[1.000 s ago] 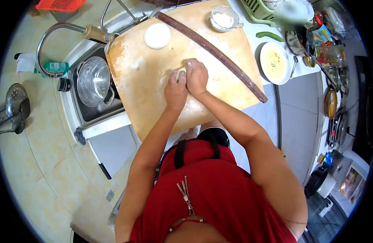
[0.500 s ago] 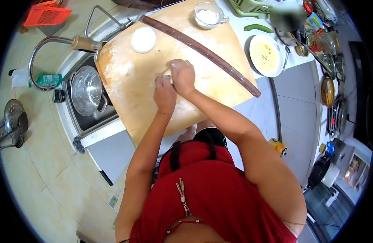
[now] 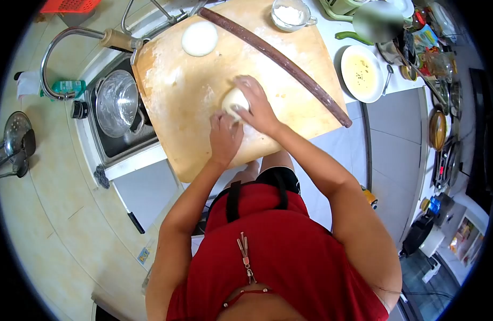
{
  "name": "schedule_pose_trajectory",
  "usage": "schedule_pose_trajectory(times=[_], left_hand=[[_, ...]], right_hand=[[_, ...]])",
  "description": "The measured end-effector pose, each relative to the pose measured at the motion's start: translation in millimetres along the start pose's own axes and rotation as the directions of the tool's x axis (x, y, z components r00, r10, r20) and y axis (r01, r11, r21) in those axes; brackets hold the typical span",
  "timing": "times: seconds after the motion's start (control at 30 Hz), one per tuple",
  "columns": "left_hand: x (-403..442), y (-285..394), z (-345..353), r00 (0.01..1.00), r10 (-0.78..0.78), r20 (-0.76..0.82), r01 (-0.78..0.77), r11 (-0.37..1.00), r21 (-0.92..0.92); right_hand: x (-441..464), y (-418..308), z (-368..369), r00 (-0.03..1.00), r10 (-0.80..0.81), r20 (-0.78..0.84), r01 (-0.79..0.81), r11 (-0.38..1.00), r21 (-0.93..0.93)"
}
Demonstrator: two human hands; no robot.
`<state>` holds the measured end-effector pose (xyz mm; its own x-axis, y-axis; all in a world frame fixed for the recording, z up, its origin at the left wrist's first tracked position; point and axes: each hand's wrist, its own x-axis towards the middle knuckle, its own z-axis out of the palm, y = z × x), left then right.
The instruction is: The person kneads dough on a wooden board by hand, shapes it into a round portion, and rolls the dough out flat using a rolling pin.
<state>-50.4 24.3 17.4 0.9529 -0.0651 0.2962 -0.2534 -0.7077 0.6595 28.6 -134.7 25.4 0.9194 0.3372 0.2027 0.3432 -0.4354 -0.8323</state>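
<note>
A pale, rounded lump of dough (image 3: 233,100) sits between my hands on the floured wooden board (image 3: 187,123). My right hand (image 3: 257,104) curves over its right side, fingers bent around it and slightly blurred. At its lower left edge, the curled fingers of my left hand (image 3: 225,136) press against it. A second, smooth round of dough (image 3: 199,38) lies apart near the board's top left. A long dark rolling pin (image 3: 278,59) runs diagonally across the board beyond my right hand.
Left of the board is a sink with a metal pot (image 3: 116,101) under a curved faucet (image 3: 56,48). A glass cup of flour (image 3: 290,15) stands at the far edge. To the right are a plate of yellowish liquid (image 3: 361,74), a spoon (image 3: 387,80) and a green vegetable (image 3: 353,37).
The dough, mostly covered by my hands before, now shows as a rounded lump. My right hand has opened out around it, and the whole view has shifted slightly.
</note>
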Motion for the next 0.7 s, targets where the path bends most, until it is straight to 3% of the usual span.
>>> schedule_pose_trajectory(times=[0.1,0.13,0.23,0.27,0.33,0.37,0.47,0.6,0.7], left_hand=[[-33.1,-7.8,-17.8,0.996,0.043,0.078,-0.035,0.995,-0.096],[-38.6,-13.2,-23.3,0.995,0.064,0.079,-0.052,0.989,-0.138],[-41.7,-29.8,-27.5,0.915,-0.403,-0.039,0.358,0.85,-0.386],[-40.5,-37.5,-31.4,0.885,-0.463,-0.054,0.406,0.822,-0.399],[-31.4,-44.7,-39.5,0.818,-0.57,-0.075,0.489,0.759,-0.43],[-27.2,-42.4,-39.9,0.806,-0.583,-0.1,0.484,0.748,-0.454],[-16.9,-31.7,-37.8,0.788,-0.599,-0.143,0.458,0.725,-0.515],[-19.6,-27.9,-24.9,0.799,-0.592,-0.109,0.441,0.699,-0.564],[-23.7,-23.3,-26.6,0.785,-0.616,-0.061,0.484,0.672,-0.561]], right_hand=[[-40.2,-6.4,-11.8,0.99,-0.071,0.124,0.081,0.994,-0.07],[-46.9,-6.4,-14.7,0.985,-0.032,0.169,0.039,0.998,-0.04],[-54.5,-6.7,-28.6,0.97,0.056,0.238,-0.055,0.998,-0.013],[-52.2,-7.6,-29.3,0.976,0.047,0.211,-0.061,0.996,0.061],[-50.9,-22.5,-12.6,0.993,0.109,0.046,-0.102,0.986,-0.135],[-48.4,-31.0,-2.5,0.991,0.125,-0.046,-0.133,0.964,-0.23],[-42.3,-38.7,27.7,0.992,0.059,-0.113,-0.094,0.938,-0.333],[-46.5,-33.8,32.7,0.996,-0.048,-0.079,0.011,0.91,-0.415],[-42.7,-32.0,18.0,0.996,-0.081,-0.023,0.068,0.933,-0.355]])
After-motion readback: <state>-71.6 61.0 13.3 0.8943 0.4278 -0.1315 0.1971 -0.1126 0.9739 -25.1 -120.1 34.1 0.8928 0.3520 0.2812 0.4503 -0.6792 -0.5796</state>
